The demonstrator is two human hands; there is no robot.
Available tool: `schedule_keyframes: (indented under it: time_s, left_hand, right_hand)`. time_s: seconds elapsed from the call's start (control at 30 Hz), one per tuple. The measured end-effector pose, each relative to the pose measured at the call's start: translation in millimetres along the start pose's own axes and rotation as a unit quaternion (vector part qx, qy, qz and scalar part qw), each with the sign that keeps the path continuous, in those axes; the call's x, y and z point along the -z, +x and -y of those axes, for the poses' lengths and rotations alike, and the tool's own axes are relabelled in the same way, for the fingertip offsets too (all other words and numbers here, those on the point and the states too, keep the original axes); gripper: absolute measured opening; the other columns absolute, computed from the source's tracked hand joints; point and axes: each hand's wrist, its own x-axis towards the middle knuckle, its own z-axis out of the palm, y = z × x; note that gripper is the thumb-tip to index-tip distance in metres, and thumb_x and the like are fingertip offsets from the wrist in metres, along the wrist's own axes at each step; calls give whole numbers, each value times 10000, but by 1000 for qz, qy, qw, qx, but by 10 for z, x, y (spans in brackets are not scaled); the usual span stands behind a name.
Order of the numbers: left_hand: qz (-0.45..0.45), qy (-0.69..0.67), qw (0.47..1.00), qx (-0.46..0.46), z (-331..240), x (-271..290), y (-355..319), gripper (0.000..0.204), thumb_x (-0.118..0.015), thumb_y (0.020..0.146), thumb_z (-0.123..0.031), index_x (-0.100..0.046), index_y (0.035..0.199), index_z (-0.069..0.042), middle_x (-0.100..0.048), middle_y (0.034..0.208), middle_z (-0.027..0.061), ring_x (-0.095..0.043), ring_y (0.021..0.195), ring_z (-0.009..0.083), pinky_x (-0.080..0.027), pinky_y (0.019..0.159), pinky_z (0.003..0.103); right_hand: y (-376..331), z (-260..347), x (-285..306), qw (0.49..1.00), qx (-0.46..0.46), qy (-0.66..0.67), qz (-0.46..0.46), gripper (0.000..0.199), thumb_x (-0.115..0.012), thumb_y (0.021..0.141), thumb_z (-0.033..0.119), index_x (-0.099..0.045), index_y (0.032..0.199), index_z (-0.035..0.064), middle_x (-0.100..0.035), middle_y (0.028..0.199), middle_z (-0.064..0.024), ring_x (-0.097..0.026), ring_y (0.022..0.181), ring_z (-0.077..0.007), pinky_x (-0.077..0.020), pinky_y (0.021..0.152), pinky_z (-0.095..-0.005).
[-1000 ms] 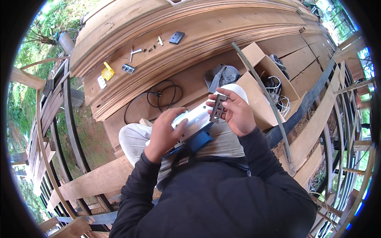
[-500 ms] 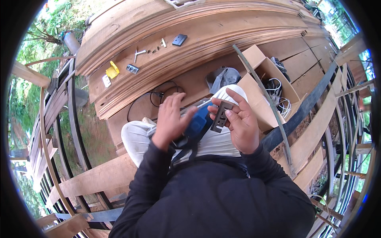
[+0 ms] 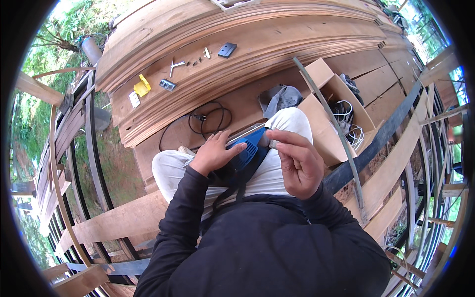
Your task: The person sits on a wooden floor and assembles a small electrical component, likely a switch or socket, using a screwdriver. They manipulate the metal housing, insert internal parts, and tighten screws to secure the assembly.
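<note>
Across my lap lies a blue electric planer (image 3: 251,148) with a dark strap or cord beside it. My left hand (image 3: 215,154) rests against its left side, fingers stretched out and the thumb apart over the blue body. Just right of the tool, my right hand (image 3: 300,161) pinches a small slotted metal planer blade (image 3: 273,144) between thumb and forefinger. Only a short end of the blade shows, as it is turned nearly edge-on; the curled fingers hide the rest.
Stacked planks ahead hold a yellow case (image 3: 142,86), a white piece (image 3: 134,99), a metal block (image 3: 167,85), a T-shaped wrench (image 3: 173,65), small bolts and a dark block (image 3: 227,50). A black cable (image 3: 230,119), grey cloth (image 3: 282,99) and cardboard box (image 3: 316,121) lie nearer.
My left hand has come down onto the planer's side. My right hand has turned, so the blade's slotted face no longer shows, and its raised forefinger has bent down.
</note>
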Motion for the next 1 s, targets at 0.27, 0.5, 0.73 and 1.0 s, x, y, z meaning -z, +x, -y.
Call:
schedule_keyframes:
  time_s: [0.27,0.5,0.73,1.0]
  left_hand:
    - [5,-17,1000,26,-12,14,0,928,-574,832,-721,-490,1386,19,-559,1355,255,-516,1287,383,-424,1054,438]
    - [16,-25,999,40,-28,26,4,954,-577,818,-738,-481,1407,7,-557,1370,239,-520,1293,370,-426,1052,431]
    - [-8,-10,999,35,-15,-2,-11,852,-596,849,-676,-515,1377,-12,-597,1311,241,-566,1230,381,-446,1019,417]
    - [4,-10,999,41,-12,4,-8,908,-568,831,-722,-529,1357,18,-602,1309,240,-561,1240,377,-446,1023,422]
  right_hand:
    - [-43,11,-27,996,84,-16,-41,269,-610,842,-161,-635,1057,-2,-569,1022,-124,-654,1001,-272,-562,956,-485]
    - [-135,89,-11,993,-47,-55,-93,247,-636,874,-104,-637,1097,4,-619,993,-102,-642,907,-196,-575,818,-329]
    - [-52,166,28,837,-378,362,-157,238,-657,915,-14,-598,1144,-48,-659,1000,-86,-636,861,-124,-565,767,-283]
    - [-37,246,94,827,-391,381,-132,230,-646,912,-18,-575,1129,-34,-662,1000,-111,-667,862,-159,-600,725,-330]
